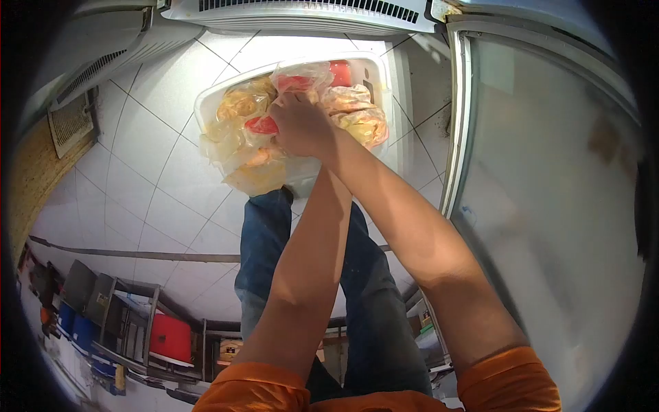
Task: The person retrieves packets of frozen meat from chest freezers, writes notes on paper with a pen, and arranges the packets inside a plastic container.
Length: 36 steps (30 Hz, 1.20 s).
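Note:
A white plastic tub (200, 113) stands on the floor at my feet, filled with clear plastic bags of pale yellow and orange contents I cannot identify. My right hand (302, 126) is over the middle of the tub, fingers curled on a clear plastic bag (302, 73) with red showing through it. Beside the fingertips lies a red patch (261, 125) among the wrapping. My left forearm (312, 247) passes beneath my right wrist, and the left hand is hidden behind the right. Yellowish bags (237, 154) bulge over the tub's near left side.
At right runs a large frosted glass lid or door (549, 172) in a metal frame. White vented appliances (302, 15) border the far side. Behind my legs are metal racks, a red container (171, 338) and blue ones (86, 332). The floor (154, 158) is white tile.

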Available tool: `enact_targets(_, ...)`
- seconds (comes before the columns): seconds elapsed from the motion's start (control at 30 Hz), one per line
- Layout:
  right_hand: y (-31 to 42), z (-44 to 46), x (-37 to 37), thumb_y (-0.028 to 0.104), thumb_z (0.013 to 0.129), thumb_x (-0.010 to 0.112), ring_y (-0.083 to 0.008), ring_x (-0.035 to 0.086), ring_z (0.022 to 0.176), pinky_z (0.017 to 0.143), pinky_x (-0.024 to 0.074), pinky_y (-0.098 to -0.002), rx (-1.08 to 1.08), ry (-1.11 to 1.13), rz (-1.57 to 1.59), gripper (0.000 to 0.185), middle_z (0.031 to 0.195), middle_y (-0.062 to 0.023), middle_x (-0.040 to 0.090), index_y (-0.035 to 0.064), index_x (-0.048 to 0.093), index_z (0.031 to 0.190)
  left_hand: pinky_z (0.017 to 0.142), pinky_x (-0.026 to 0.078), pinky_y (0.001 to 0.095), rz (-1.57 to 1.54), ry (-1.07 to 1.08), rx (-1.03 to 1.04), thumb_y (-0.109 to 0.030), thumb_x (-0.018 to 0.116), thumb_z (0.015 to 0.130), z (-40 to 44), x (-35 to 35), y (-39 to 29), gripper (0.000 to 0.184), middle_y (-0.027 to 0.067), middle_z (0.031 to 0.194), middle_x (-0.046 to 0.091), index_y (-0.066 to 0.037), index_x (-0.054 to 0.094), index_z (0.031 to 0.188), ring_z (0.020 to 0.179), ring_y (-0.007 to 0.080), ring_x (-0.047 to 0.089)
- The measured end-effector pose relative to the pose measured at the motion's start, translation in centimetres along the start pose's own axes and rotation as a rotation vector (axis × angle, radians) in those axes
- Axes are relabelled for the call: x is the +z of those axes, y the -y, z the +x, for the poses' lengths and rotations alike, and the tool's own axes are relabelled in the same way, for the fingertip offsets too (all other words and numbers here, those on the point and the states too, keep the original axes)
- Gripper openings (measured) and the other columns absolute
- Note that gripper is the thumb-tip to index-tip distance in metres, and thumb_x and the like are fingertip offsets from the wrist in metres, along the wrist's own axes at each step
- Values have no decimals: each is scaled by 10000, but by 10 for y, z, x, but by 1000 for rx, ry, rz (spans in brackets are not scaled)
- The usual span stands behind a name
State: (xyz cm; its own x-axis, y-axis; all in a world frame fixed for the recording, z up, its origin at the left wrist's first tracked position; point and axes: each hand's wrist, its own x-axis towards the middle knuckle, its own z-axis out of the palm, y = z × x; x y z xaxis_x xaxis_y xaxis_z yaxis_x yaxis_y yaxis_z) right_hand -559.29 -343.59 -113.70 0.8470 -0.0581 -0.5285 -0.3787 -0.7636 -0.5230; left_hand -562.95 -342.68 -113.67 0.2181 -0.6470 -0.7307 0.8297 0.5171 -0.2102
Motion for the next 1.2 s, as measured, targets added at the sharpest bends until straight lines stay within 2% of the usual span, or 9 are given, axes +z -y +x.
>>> enact_targets(0.27,4,-1,-35,356,834,748,-344,421,1415,1072,325,-746,47,189,-174,563,1451,-140,511,181,625,1355,880,546,454,-29,40,-2,-390,624,947,21,-9,-7,476,81,1224,640,-120,566,1336,1042,242,658)
enact_targets(0.33,-16,-15,-58,329,864,727,-379,450,1392,1093,308,-741,-9,94,29,538,1489,-154,465,191,627,1374,877,546,457,-42,54,-2,-389,628,949,29,-10,-10,474,80,1227,638,-120,566,1335,1041,240,657)
enact_targets(0.57,-28,-39,-30,472,892,724,-411,421,1421,1208,289,-586,266,137,-9,682,1587,-149,300,279,517,1512,868,545,466,-58,67,-20,-387,643,957,23,-13,-14,468,77,1240,632,-119,565,1333,1038,235,655)
enact_targets(0.67,-36,-44,-27,511,885,714,-436,337,1485,1242,285,-466,168,114,446,745,1639,-137,256,297,471,1555,864,544,470,4,30,-14,-386,650,960,-8,-34,-10,466,76,1245,629,-119,565,1332,1037,233,655)
enact_targets(0.73,-44,-48,-24,431,910,692,-409,251,1541,1244,280,-427,170,145,431,741,1700,-122,148,306,422,1589,862,544,472,213,-100,132,-385,654,962,-38,-50,-6,464,75,1248,627,-118,565,1331,1036,231,654)
enact_targets(0.83,-79,-53,7,375,949,639,-343,209,1577,1250,271,-396,167,114,687,746,1726,-109,149,247,357,1627,961,505,516,1222,-630,741,-191,754,888,-70,-65,-5,515,110,1360,587,-114,549,1355,1157,253,630)
enact_targets(0.93,-90,-61,-2,417,977,563,-285,190,1591,1264,232,-377,166,86,1089,751,1726,-119,178,158,319,1639,1100,384,550,2269,-419,1215,-60,780,798,-78,4,-39,703,166,1398,554,-100,497,1439,1290,349,550)
enact_targets(1.13,-98,-60,15,372,1030,498,-239,373,1460,1212,274,-358,396,-64,1346,548,1481,-109,488,112,444,1509,1027,446,562,2738,24,746,33,667,783,-4,-41,-99,425,140,1251,648,-80,663,1192,1195,359,613)
enact_targets(1.2,-98,-57,26,357,1047,498,-201,497,1285,1106,382,-358,437,-237,1199,375,1312,-80,549,135,476,1349,963,490,514,2475,195,751,48,642,772,7,-41,-109,319,157,1168,669,-57,686,1070,1123,389,632)
